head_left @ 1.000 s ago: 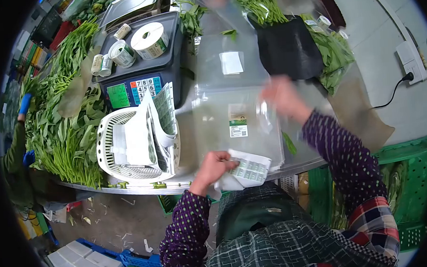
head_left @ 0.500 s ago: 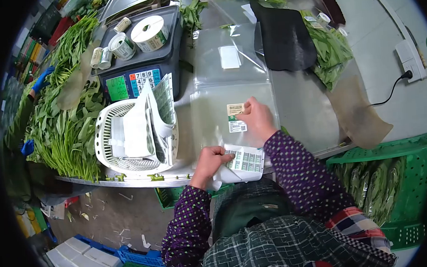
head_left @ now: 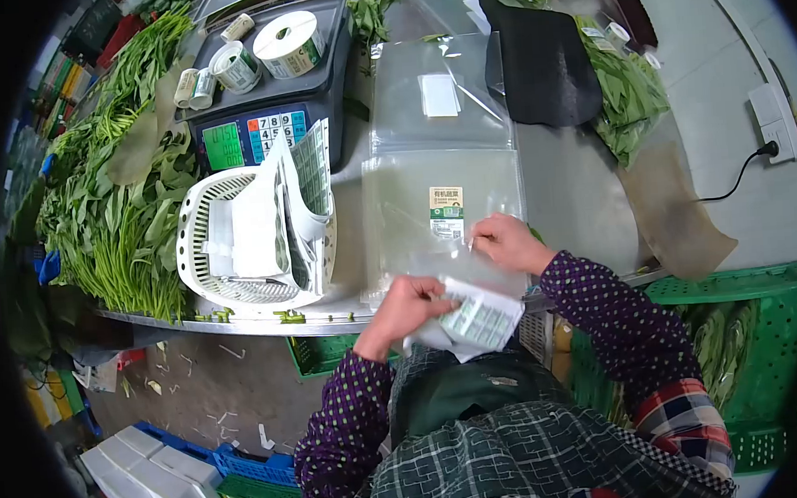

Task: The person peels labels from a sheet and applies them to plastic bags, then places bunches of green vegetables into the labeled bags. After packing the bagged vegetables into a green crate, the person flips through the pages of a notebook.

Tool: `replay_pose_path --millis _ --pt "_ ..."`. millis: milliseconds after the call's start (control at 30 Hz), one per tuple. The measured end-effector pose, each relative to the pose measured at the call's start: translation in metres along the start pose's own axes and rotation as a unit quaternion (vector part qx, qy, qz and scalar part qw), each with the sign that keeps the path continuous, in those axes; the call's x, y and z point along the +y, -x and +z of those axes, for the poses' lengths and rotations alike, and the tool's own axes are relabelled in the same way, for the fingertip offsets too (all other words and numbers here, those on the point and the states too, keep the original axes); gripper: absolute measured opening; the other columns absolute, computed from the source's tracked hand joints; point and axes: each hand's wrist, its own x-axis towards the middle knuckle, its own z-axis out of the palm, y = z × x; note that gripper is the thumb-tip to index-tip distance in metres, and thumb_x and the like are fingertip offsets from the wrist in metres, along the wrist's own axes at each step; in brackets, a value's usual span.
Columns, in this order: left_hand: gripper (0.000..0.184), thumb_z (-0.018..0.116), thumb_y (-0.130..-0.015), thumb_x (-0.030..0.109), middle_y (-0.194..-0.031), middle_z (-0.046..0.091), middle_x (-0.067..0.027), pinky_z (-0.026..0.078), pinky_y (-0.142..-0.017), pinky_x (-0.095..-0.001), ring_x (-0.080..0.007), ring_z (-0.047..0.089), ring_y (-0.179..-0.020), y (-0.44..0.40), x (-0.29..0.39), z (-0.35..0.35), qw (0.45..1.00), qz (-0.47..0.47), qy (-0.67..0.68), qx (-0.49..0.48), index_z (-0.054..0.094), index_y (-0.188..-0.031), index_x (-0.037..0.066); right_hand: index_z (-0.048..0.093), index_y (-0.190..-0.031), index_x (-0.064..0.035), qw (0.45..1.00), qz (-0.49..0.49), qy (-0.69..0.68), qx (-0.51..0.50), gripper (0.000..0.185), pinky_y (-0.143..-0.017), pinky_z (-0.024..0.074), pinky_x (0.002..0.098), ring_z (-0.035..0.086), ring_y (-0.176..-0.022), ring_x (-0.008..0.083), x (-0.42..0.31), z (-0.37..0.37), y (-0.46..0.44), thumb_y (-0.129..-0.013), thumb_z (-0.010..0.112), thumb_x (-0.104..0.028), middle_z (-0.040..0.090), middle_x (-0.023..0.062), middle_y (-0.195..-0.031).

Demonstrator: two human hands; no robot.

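Note:
My left hand point(head_left: 404, 312) grips a sheet of small green-and-white stickers point(head_left: 483, 320) over the table's front edge, its paper slightly curled. My right hand point(head_left: 510, 244) has its fingertips pinched together over the lower part of a clear plastic bag point(head_left: 403, 180). A small pale glint shows at those fingertips; I cannot tell whether it is bag film or a sticker. Just up and left of them, a beige, green and white label point(head_left: 446, 211) lies stuck on the bag. Behind, another clear bag point(head_left: 400, 126) carries white paper slips point(head_left: 439, 95).
A white basket point(head_left: 195, 275) of sticker sheets stands left, before a scale point(head_left: 336, 116) bearing label rolls point(head_left: 288, 44). Leafy greens point(head_left: 115, 239) cover the far left, near another person's blue glove point(head_left: 49, 268). Right are a black pad point(head_left: 542, 67), bagged greens point(head_left: 627, 98) and a green crate point(head_left: 770, 354).
My right hand has left the label and shifted right and down. The label now shows fully on the bag. My left hand and the sticker sheet have tilted and moved slightly right.

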Motion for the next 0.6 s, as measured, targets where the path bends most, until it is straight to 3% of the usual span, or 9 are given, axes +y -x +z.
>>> replay_pose_path --millis 100,133,167,233,300,333,400,433,600 --pt "0.015 0.075 -0.075 0.010 -0.061 0.057 0.0007 0.040 -0.053 -0.0247 -0.0057 0.047 -0.059 -0.019 -0.004 -0.009 0.992 -0.038 0.081 0.092 0.065 -0.071 -0.001 0.063 -0.078 -0.0026 0.986 0.080 -0.111 -0.095 0.017 -0.066 0.0479 0.0346 0.060 -0.064 0.0193 -0.005 -0.044 -0.025 -0.081 0.059 -0.019 0.063 0.0100 -0.068" --pt "0.015 0.074 -0.076 0.011 -0.061 0.058 0.0011 0.039 -0.053 -0.0243 -0.0054 0.047 -0.058 -0.023 -0.014 -0.012 0.988 -0.067 0.060 0.125 0.066 -0.070 0.000 0.061 -0.073 -0.0046 0.995 0.098 -0.024 0.001 0.015 -0.061 0.0439 0.0283 0.050 -0.064 0.0073 0.007 -0.064 -0.051 -0.083 0.055 -0.015 0.058 0.0027 -0.065" --pt "0.016 0.074 -0.076 0.012 -0.061 0.059 0.0015 0.039 -0.053 -0.0240 -0.0052 0.046 -0.057 -0.024 -0.018 -0.011 0.982 -0.096 0.037 0.156 0.066 -0.069 0.000 0.060 -0.073 -0.0058 0.959 0.034 -0.133 0.248 0.013 -0.058 0.0428 0.0268 0.049 -0.061 0.0082 0.009 -0.102 -0.089 -0.084 0.054 -0.010 0.057 0.0022 -0.065" --pt "0.020 0.074 -0.076 0.015 -0.060 0.057 0.0014 0.037 -0.051 -0.0253 -0.0064 0.045 -0.056 -0.020 -0.011 -0.010 0.983 -0.087 0.000 0.163 0.065 -0.067 -0.001 0.060 -0.076 -0.0058 0.923 -0.033 -0.157 0.351 0.010 -0.057 0.0424 0.0262 0.050 -0.060 0.0088 -0.030 -0.168 -0.101 -0.083 0.053 -0.004 0.056 0.0014 -0.067" --pt "0.022 0.073 -0.077 0.017 -0.061 0.057 0.0013 0.038 -0.054 -0.0253 -0.0068 0.047 -0.059 -0.014 -0.005 -0.010 0.981 -0.047 0.006 0.190 0.064 -0.068 -0.001 0.061 -0.075 -0.0060 0.946 -0.184 0.033 0.264 0.012 -0.062 0.0481 0.0326 0.058 -0.066 0.0221 -0.057 -0.188 -0.101 -0.085 0.057 -0.010 0.061 0.0086 -0.075" --pt "0.022 0.073 -0.077 0.018 -0.063 0.057 0.0013 0.038 -0.055 -0.0250 -0.0069 0.047 -0.061 -0.014 -0.001 -0.011 0.981 -0.047 0.036 0.186 0.065 -0.069 -0.001 0.065 -0.087 -0.0059 0.990 -0.118 0.014 0.073 0.015 -0.072 0.0507 0.0359 0.061 -0.076 0.0303 -0.060 -0.166 -0.081 -0.084 0.062 -0.020 0.064 0.0092 -0.083" --pt "0.021 0.073 -0.078 0.019 -0.067 0.059 0.0014 0.040 -0.059 -0.0243 -0.0067 0.049 -0.064 -0.011 0.005 -0.010 0.981 -0.049 0.078 0.171 0.067 -0.074 -0.001 0.052 -0.126 -0.0054 0.985 -0.167 0.034 -0.021 0.064 -0.091 0.0454 0.0363 0.057 -0.100 0.0270 -0.035 -0.084 -0.025 -0.076 0.073 -0.039 0.060 0.0112 -0.110" --pt "0.021 0.073 -0.079 0.019 -0.069 0.061 0.0015 0.041 -0.060 -0.0238 -0.0064 0.050 -0.065 -0.002 0.008 -0.009 0.981 -0.064 0.090 0.161 0.069 -0.078 -0.001 0.047 -0.128 -0.0013 0.989 -0.026 -0.044 -0.137 0.072 -0.092 0.0444 0.0345 0.054 -0.103 0.0231 -0.049 -0.068 -0.005 -0.073 0.077 -0.037 0.056 0.0125 -0.115" --pt "0.016 0.071 -0.081 0.015 -0.070 0.061 0.0022 0.041 -0.062 -0.0224 -0.0057 0.050 -0.066 0.022 0.018 -0.002 0.966 -0.003 0.164 0.201 0.069 -0.078 -0.001 0.051 -0.110 0.0003 0.949 0.081 -0.291 -0.088 0.038 -0.070 0.0474 0.0249 0.057 -0.076 0.0113 -0.047 -0.034 0.034 -0.082 0.071 -0.017 0.061 0.0056 -0.091"
